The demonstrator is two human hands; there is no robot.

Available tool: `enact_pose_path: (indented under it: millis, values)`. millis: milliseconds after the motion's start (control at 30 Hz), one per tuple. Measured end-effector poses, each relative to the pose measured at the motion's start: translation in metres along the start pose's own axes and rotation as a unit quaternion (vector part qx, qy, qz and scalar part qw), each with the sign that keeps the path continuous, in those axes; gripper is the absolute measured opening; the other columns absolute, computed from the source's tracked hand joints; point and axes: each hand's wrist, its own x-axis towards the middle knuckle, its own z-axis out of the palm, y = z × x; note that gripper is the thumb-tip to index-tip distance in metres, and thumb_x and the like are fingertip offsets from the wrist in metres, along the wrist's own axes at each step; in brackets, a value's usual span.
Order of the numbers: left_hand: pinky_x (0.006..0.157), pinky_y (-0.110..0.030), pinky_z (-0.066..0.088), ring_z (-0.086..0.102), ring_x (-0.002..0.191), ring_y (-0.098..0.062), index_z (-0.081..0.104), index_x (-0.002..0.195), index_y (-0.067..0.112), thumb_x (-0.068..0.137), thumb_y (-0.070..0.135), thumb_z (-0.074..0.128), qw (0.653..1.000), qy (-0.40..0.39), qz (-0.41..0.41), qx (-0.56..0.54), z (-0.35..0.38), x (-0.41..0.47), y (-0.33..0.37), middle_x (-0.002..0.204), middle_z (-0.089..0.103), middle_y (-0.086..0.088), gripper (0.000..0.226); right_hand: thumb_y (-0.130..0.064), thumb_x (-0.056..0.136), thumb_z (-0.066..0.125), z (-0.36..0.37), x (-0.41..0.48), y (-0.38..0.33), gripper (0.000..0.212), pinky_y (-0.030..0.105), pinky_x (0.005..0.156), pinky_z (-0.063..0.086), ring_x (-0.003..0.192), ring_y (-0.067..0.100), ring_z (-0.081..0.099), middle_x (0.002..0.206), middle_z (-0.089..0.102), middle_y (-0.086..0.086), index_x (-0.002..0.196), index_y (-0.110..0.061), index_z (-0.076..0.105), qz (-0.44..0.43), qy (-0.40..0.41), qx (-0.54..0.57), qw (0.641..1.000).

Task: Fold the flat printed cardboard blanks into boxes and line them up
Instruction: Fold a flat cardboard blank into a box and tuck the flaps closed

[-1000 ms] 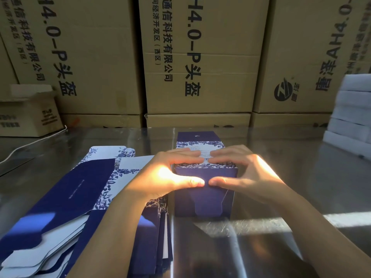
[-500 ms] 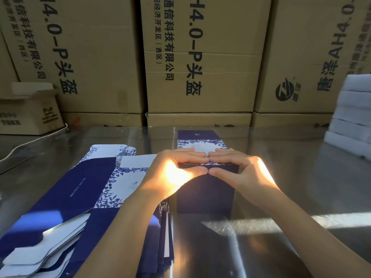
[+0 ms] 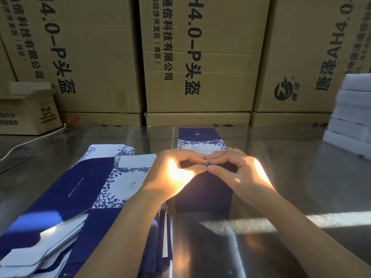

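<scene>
Navy box (image 3: 202, 195) with blue-and-white floral print sits mid-desk, running lengthwise away from the person, its plain navy end facing us. Both hands are on its near top edge. The left hand (image 3: 176, 173) and right hand (image 3: 241, 173) curl their fingers over the printed top, thumbs pressed on the navy end, fingertips meeting in the middle, so both are grasping the box. Sunlight flares across both hands. Just left, under the left forearm, lies the fanned stack of flat blanks (image 3: 80, 197). The shiny steel desk (image 3: 301, 177) carries everything. Well off at the right edge stands a pile of white boxes (image 3: 353, 113). Behind rises a wall of brown cartons (image 3: 200, 57) with black lettering, and a small open carton (image 3: 30, 113) sits far left.
</scene>
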Motion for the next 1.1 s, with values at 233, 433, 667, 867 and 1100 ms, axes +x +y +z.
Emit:
enact_pose_path:
  millis: [233, 433, 667, 867, 1100]
  values:
    - [0.078, 0.002, 0.039, 0.06, 0.091, 0.016, 0.072, 0.082, 0.037, 0.072, 0.012, 0.08, 0.999, -0.005, -0.039, 0.032, -0.013, 0.001, 0.0, 0.085, 0.066, 0.032, 0.029, -0.021, 0.071, 0.082, -0.012, 0.003, 0.004, 0.019, 0.012, 0.093, 0.042, 0.106, -0.002, 0.061, 0.102, 0.07, -0.02, 0.086, -0.03, 0.076, 0.054, -0.042, 0.061, 0.996]
    - [0.085, -0.001, 0.038, 0.06, 0.098, 0.012, 0.075, 0.079, 0.031, 0.07, 0.012, 0.08, 0.998, -0.005, -0.068, 0.009, -0.016, 0.001, -0.001, 0.094, 0.07, 0.02, 0.022, -0.035, 0.064, 0.079, -0.014, 0.005, 0.002, 0.017, 0.011, 0.093, 0.041, 0.111, -0.004, 0.056, 0.099, 0.071, -0.022, 0.081, -0.035, 0.077, 0.056, -0.044, 0.079, 0.994]
    - [0.077, 0.001, 0.038, 0.061, 0.09, 0.013, 0.076, 0.075, 0.027, 0.071, 0.01, 0.079, 0.998, 0.006, -0.068, 0.004, -0.014, 0.003, -0.002, 0.087, 0.07, 0.021, 0.018, -0.015, 0.074, 0.079, -0.014, 0.006, 0.003, 0.012, 0.004, 0.081, 0.04, 0.102, -0.007, 0.059, 0.093, 0.073, -0.013, 0.078, -0.026, 0.077, 0.066, -0.045, 0.071, 0.994]
    - [0.083, 0.001, 0.037, 0.059, 0.096, 0.015, 0.074, 0.08, 0.037, 0.072, 0.014, 0.08, 0.998, -0.011, -0.061, 0.028, -0.018, 0.001, -0.002, 0.097, 0.069, 0.021, 0.025, -0.018, 0.071, 0.082, -0.019, 0.005, 0.003, 0.014, 0.009, 0.091, 0.042, 0.107, -0.005, 0.059, 0.1, 0.072, -0.012, 0.08, -0.027, 0.076, 0.086, -0.056, 0.095, 0.99]
    - [0.09, -0.003, 0.039, 0.058, 0.101, 0.013, 0.076, 0.07, 0.034, 0.066, 0.013, 0.082, 0.997, -0.003, -0.076, 0.015, -0.028, 0.003, -0.007, 0.088, 0.071, 0.024, 0.022, -0.008, 0.072, 0.079, -0.031, 0.006, 0.005, 0.011, 0.006, 0.087, 0.043, 0.108, -0.005, 0.059, 0.098, 0.074, -0.011, 0.077, -0.017, 0.077, 0.102, -0.059, 0.136, 0.984]
